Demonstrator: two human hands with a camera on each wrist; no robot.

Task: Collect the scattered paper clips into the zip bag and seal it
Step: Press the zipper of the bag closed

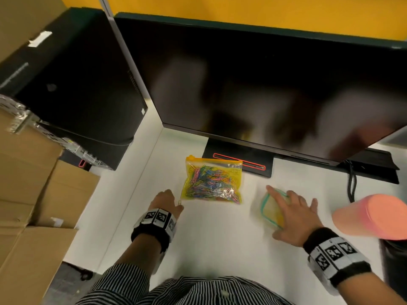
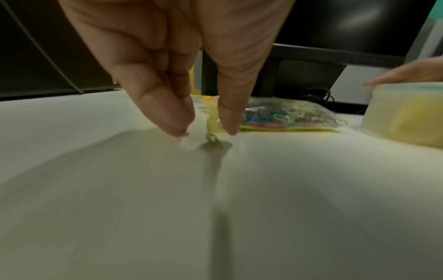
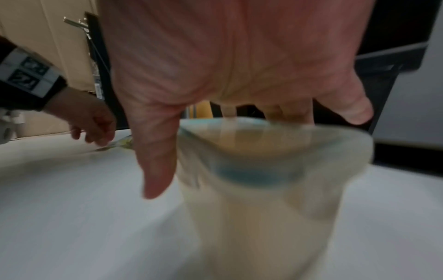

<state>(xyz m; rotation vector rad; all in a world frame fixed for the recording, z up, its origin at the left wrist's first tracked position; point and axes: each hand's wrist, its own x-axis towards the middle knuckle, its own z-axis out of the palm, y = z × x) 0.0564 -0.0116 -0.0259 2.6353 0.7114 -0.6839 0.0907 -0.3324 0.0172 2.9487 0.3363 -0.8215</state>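
A clear zip bag [image 1: 212, 180] with yellow edges lies flat on the white table [image 1: 215, 238], holding several coloured paper clips. Its yellow slider [image 1: 190, 158] sits at the top left corner. My left hand [image 1: 176, 202] hovers by the bag's near left corner. In the left wrist view its thumb and fingertips [image 2: 178, 130] point down, spread either side of one loose yellowish paper clip [image 2: 213, 141] on the table, without pinching it. My right hand [image 1: 286, 208] is spread with straight fingers over a clear teal-rimmed container [image 1: 263, 205], thumb [image 3: 155, 170] beside its wall [image 3: 263, 189].
A big dark monitor [image 1: 264, 84] on a black stand [image 1: 237, 160] rises just behind the bag. A black computer tower [image 1: 72, 91] and cardboard boxes [image 1: 33, 194] stand at the left. A pink cup [image 1: 372, 219] sits at the right, near a black cable [image 1: 351, 186].
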